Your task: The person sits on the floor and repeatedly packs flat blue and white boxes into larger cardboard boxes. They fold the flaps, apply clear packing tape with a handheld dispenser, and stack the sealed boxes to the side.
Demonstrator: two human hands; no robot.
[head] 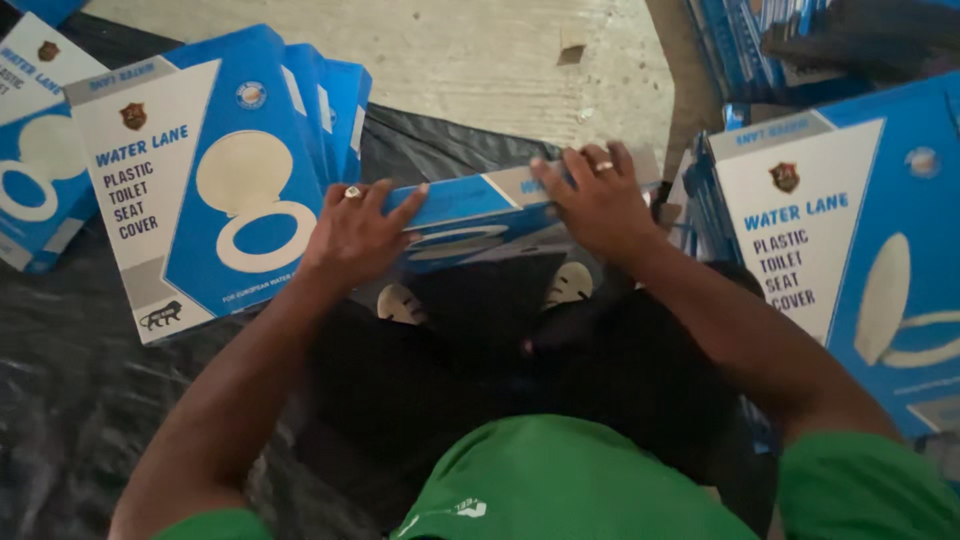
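I sit on the ground with a flat blue and white carton (480, 215) standing on edge in front of my knees. My left hand (355, 232) presses on the carton's top edge at its left end, fingers spread, a ring on one finger. My right hand (600, 200) grips the same top edge at its right end, fingers curled over it, also with a ring. The carton's lower part is hidden behind my dark trousers and my shoes (570, 285).
A row of matching blue and white cartons (200, 180) leans at my left, and another stack (850, 240) stands at my right. Black plastic sheeting (80, 380) covers the ground around me, with bare concrete floor (450, 60) beyond. More blue cartons (740, 40) lie at the top right.
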